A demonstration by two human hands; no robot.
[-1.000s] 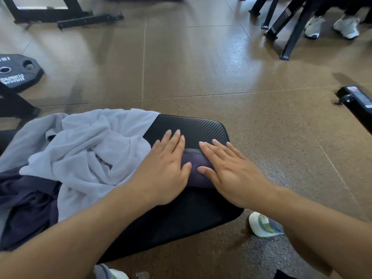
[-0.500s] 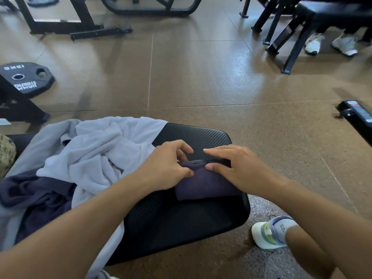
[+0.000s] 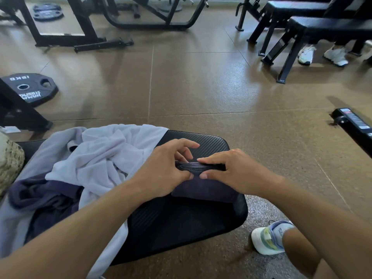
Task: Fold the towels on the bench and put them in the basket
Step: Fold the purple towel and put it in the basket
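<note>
A small folded dark purple towel (image 3: pixel 203 189) lies on the black bench pad (image 3: pixel 181 224). My left hand (image 3: pixel 163 170) pinches its far left edge, fingers curled. My right hand (image 3: pixel 231 170) grips the far edge from the right, thumb under the fold, lifting that edge off the pad. A crumpled light grey towel (image 3: pixel 100 158) is heaped on the bench to the left, over another dark purple towel (image 3: pixel 48 200). At the far left edge a mottled beige rounded thing (image 3: pixel 9 164) shows; I cannot tell whether it is the basket.
A 15 kg weight plate (image 3: pixel 26 88) and black machine frames (image 3: pixel 80 35) stand on the brown floor to the left and behind. Black benches (image 3: pixel 314 27) and someone's white shoes (image 3: pixel 322 54) are at the back right. My shoe (image 3: pixel 269 238) is beside the bench.
Both hands went from pressing flat on the folded purple towel to curling round its far edge and lifting it. The view has tilted up.
</note>
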